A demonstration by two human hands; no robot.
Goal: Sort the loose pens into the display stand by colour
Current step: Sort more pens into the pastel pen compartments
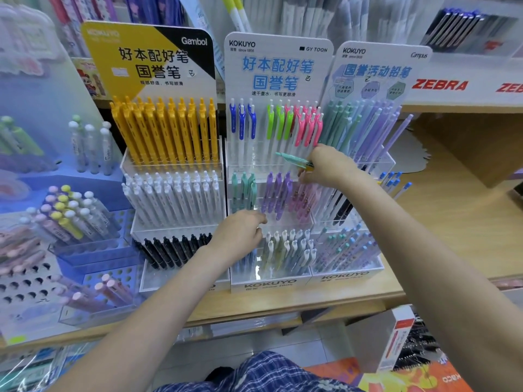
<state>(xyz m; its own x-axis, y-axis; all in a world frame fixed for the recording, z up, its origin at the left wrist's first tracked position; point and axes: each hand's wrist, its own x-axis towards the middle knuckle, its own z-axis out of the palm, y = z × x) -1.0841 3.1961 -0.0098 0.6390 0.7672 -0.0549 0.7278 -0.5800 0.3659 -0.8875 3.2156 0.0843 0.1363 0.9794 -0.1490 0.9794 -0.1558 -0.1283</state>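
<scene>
Pens filled three tiered clear display stands side by side on a wooden shelf (441,222), and one loose mint-green pen (291,159) lay nearly level in the right hand (332,165), pinched at its barrel end with the clip end pointing left, in front of the middle display stand (268,281). That stand held blue pens (242,120), lime-green pens (278,120) and pink pens (307,125) along its top row, then teal pens (244,190), purple pens (277,193) and pale pink ones in the row below, with whitish-capped pens in the lowest tier. The right hand hovered just above the purple and pale pink group, its lower fingers curled toward them. The left hand (240,233) reached in lower down, fingers loosely bent and pointing right, near the foot of the teal and purple pens (whether it held anything could not be told). The left-hand stand carried yellow pens (167,128) on top, white pens (172,193) in the middle and black pens (175,247) at the bottom. The right-hand stand showed green and lilac pencils (365,125). A blue perforated holder (93,250) with pastel-capped pens stood at far left.
</scene>
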